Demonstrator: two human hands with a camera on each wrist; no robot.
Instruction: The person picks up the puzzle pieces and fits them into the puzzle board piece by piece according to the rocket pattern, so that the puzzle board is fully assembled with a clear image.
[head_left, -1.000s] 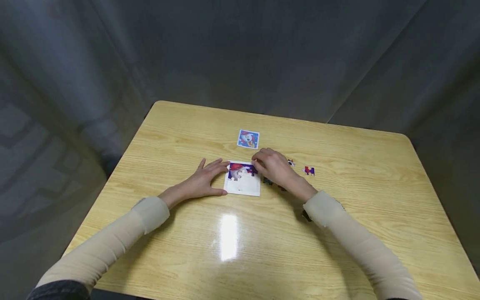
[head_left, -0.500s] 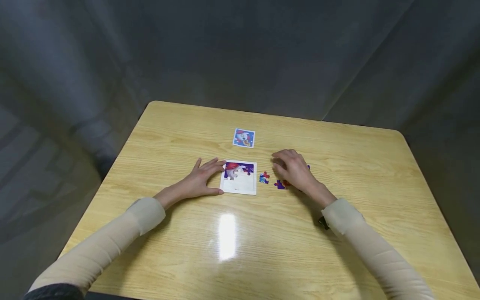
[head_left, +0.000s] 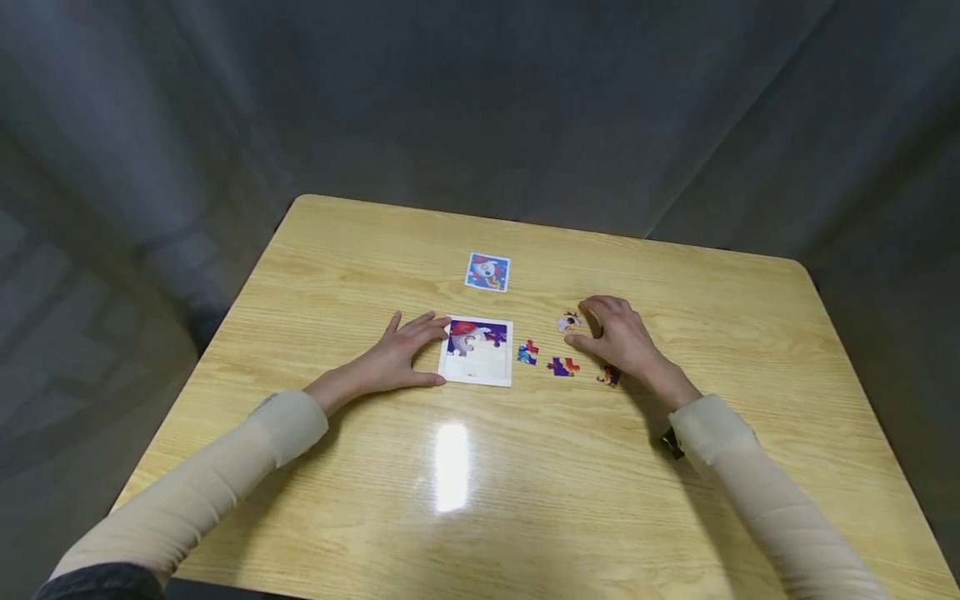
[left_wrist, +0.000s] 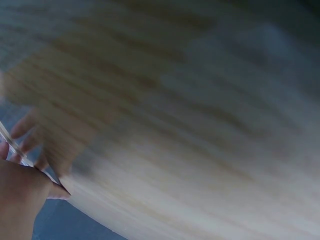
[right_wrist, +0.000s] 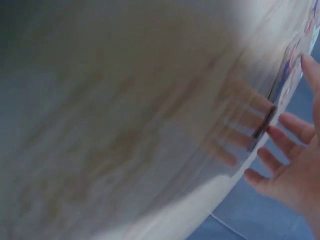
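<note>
One dark piece (head_left: 611, 377) is lying nearest us on the wooden surface (head_left: 360, 500), just beside the right grip (head_left: 622, 333), at between six and seven o'clock from it. Slightly farther out, a purple-orange piece (head_left: 561, 367) and then a blue-red piece (head_left: 527, 354) are sitting between that grip and the white tray (head_left: 483, 367). Along the tray's nine o'clock edge the left grip (head_left: 392, 357) is resting, thumb and fingers spread. Beyond these, a pale piece (head_left: 568, 323) is lying at nine o'clock from the right grip, inside the gap between thumb and fingers. Those are standing apart on either side of it; whether they are pinching, we are not able to tell. Its knobbed outline is hiding any clear long axis from us. We are judging that the move is turning on this gap: the right grip is sitting right at the piece, the left well apart, with the tray's bare part lying at eight o'clock from the piece. Farthest, a picture card (head_left: 487, 272) is lying at ten o'clock from it.
</note>
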